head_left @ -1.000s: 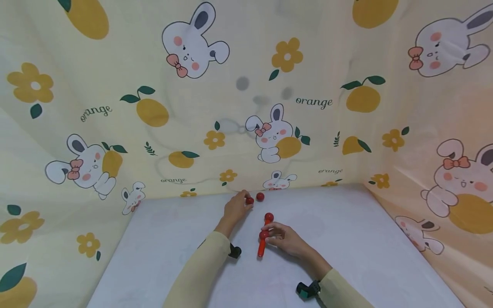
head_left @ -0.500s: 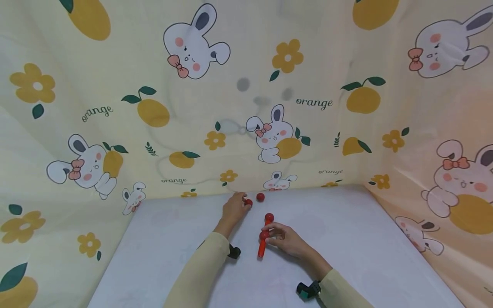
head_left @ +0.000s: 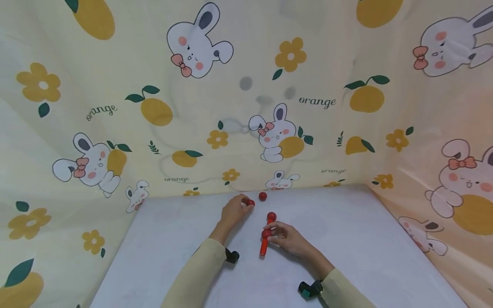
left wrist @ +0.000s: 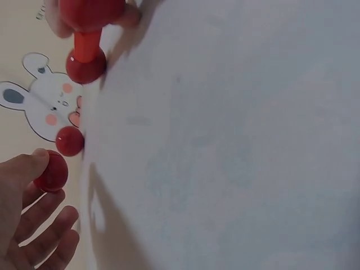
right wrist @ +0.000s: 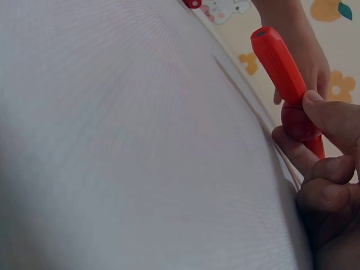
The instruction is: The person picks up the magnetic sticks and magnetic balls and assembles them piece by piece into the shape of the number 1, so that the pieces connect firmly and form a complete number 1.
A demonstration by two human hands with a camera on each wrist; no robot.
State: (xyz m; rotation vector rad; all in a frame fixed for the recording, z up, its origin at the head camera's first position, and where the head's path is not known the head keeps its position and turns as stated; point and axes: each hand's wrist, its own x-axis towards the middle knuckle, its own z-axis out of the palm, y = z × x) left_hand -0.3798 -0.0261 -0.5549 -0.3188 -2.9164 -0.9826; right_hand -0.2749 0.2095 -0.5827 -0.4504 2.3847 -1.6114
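Observation:
My left hand pinches a red ball between thumb and index finger, close over the far part of the table; its other fingers are loosely bent in the left wrist view. Just beyond it, a second red ball sits near the back wall. My right hand pinches the middle ball of a toy made of red balls and orange-red rods. One rod sticks out toward the person, its end showing a dark hole. Another short rod leads to a far ball. The fingers partly hide the middle ball.
A white tabletop spreads under both hands. Behind it and at the sides hangs a cream cloth printed with rabbits and oranges. Black wrist cameras are strapped at both cuffs. A small red piece shows at the right wrist view's top edge.
The left hand and its ball have come slightly toward the person. The right hand keeps its grip on the toy, and the head view has shifted a little.

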